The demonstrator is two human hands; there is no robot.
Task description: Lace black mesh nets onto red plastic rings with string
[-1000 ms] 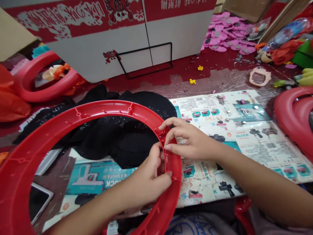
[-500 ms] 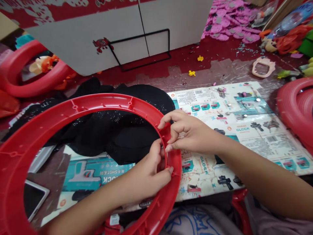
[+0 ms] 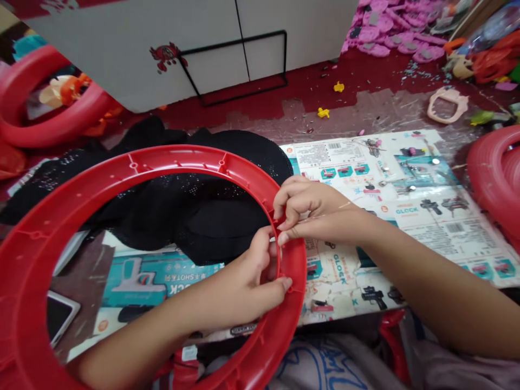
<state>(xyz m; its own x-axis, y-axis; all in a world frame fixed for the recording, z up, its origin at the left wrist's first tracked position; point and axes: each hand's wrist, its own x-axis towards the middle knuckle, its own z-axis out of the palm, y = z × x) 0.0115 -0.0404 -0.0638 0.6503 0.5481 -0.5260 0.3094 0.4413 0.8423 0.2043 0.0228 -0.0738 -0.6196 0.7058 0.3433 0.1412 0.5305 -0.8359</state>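
A large red plastic ring point(image 3: 162, 162), hollow side toward me with small pegs and ribs inside, fills the left and middle of the view. Through its opening reaches my left hand point(image 3: 260, 276), its thumb on the channel and its fingers curled round the inner rim, partly hidden. My right hand point(image 3: 312, 208) is pinched at the ring's right side, fingertips close to the inner rim just above my left hand. Whatever sits between those fingertips is too small to make out. Black cloth point(image 3: 219, 227) with shiny dots lies behind the ring.
Printed cardboard point(image 3: 406, 211) covers the table. A phone-like device point(image 3: 63, 317) lies at left. Red rings point(image 3: 498, 179) stack at right; another red ring point(image 3: 52, 124) lies far left. Behind stand a white box point(image 3: 195, 32), a black wire frame point(image 3: 235, 43), pink pieces point(image 3: 390, 27) and a beige frame point(image 3: 447, 105).
The view has shifted slightly. My left hand keeps its hold on the ring; my right fingertips remain pinched at the rim, with the fingers drawn a little closer together.
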